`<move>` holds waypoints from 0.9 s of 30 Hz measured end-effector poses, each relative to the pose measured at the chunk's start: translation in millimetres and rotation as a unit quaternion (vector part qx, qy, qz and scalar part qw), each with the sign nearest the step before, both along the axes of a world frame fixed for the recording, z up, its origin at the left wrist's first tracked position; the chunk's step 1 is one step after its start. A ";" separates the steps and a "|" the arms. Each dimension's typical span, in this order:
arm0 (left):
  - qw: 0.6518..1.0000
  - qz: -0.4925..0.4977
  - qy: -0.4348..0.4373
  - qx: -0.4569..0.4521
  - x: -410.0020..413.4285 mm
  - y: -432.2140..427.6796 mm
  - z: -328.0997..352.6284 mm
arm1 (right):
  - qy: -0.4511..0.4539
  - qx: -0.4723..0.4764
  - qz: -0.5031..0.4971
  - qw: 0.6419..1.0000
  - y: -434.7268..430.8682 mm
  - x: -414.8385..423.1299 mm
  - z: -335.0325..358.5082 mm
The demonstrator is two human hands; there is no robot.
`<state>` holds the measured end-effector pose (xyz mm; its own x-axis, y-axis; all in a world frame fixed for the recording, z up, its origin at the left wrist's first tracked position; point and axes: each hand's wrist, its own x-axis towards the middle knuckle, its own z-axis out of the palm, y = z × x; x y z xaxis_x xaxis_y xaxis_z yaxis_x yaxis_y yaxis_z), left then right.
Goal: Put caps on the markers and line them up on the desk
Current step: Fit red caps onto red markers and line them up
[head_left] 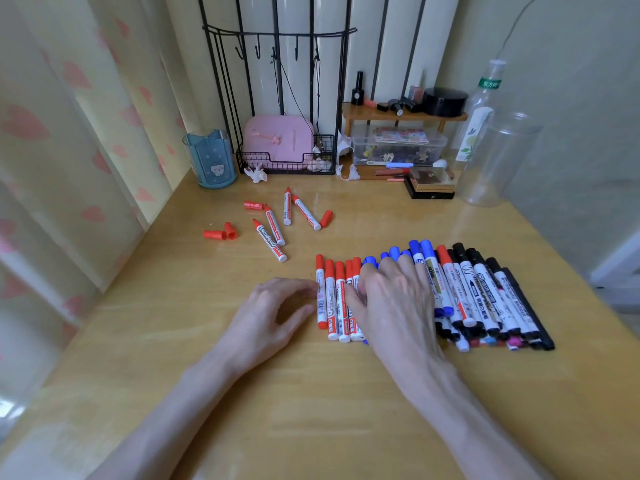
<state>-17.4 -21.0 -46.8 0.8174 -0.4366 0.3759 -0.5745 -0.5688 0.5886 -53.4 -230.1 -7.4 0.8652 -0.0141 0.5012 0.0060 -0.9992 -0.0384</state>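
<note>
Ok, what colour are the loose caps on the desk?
Red, all four loose caps; the head view shows them best.

Home bedroom desk (346, 393), cosmetics shelf (403, 116) (heart curtains (52, 150))

We have one view only, from a wide-angle camera worn on the person's head. We look forward and steeply down onto the wooden desk (207, 393). We are close enough that both forearms enter from the bottom edge, and the left hand (273, 317) and right hand (391, 303) sit near the middle of the frame. The desk's far edge and the black wire rack (277, 98) against the wall fill the top. The curtain (52, 168) runs down our left side, and straight lines bow towards the borders.
</note>
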 end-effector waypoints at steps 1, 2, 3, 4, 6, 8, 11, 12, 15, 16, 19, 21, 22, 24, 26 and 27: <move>1.000 -0.002 0.000 -0.001 0.1 0.4 -0.2 | -0.003 0.002 0.000 1.000 0.0 0.4 -0.5; 1.000 -0.001 -0.001 -0.001 0.6 1.2 -0.7 | -0.005 0.003 0.001 1.000 0.1 0.5 -0.7; 1.000 0.003 -0.001 0.001 0.8 2.1 -1.6 | -0.007 0.002 0.002 1.000 0.0 0.6 -1.2; 1.000 0.009 -0.001 0.004 1.0 2.6 -2.3 | -0.008 0.001 0.002 1.000 0.0 0.6 -1.4; 1.000 0.021 0.000 0.011 1.3 3.0 -2.9 | -0.013 0.005 0.002 1.000 -0.3 1.2 -2.0; 1.000 0.024 0.004 0.014 1.7 2.8 -2.2 | -0.015 0.013 0.006 1.000 -0.3 2.6 -2.9; 1.000 0.022 0.011 0.017 2.0 3.3 -1.1 | -0.019 0.027 0.017 0.999 -1.3 4.0 -4.6; 1.000 0.022 0.012 0.017 2.1 3.5 -0.9 | -0.021 0.032 0.021 0.999 -1.8 3.9 -4.8; 1.000 0.022 0.013 0.017 2.3 3.5 -0.9 | -0.019 0.042 0.032 0.998 -2.1 4.3 -5.3; 1.000 0.023 0.012 0.016 2.4 3.7 -0.8 | -0.018 0.045 0.036 0.998 -2.0 4.8 -5.7; 0.999 0.027 0.014 0.016 2.9 5.1 -1.2 | -0.019 0.058 0.048 0.997 -1.8 5.2 -6.9; 0.999 0.028 0.014 0.017 3.3 6.3 -1.4 | -0.018 0.068 0.059 0.996 -1.9 5.2 -7.5; 0.999 0.028 0.014 0.017 3.6 6.9 -1.6 | -0.017 0.075 0.065 0.995 -1.9 5.2 -7.4; 0.999 0.029 0.012 0.017 4.1 7.6 -2.0 | -0.013 0.098 0.081 0.992 -1.1 5.3 -6.7; 0.999 0.032 0.010 0.014 4.6 8.2 -2.1 | -0.004 0.151 0.101 0.983 0.1 5.1 -4.9; 0.999 0.034 0.010 0.013 4.9 8.7 -2.0 | 0.007 0.187 0.111 0.976 0.6 4.8 -3.2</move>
<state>-12.5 -12.3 -48.8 0.8526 -0.3889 0.3491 -0.5225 -0.6211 0.5841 -48.6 -229.5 -10.6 0.8745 -0.0056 0.4850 0.2172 -0.8896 -0.4018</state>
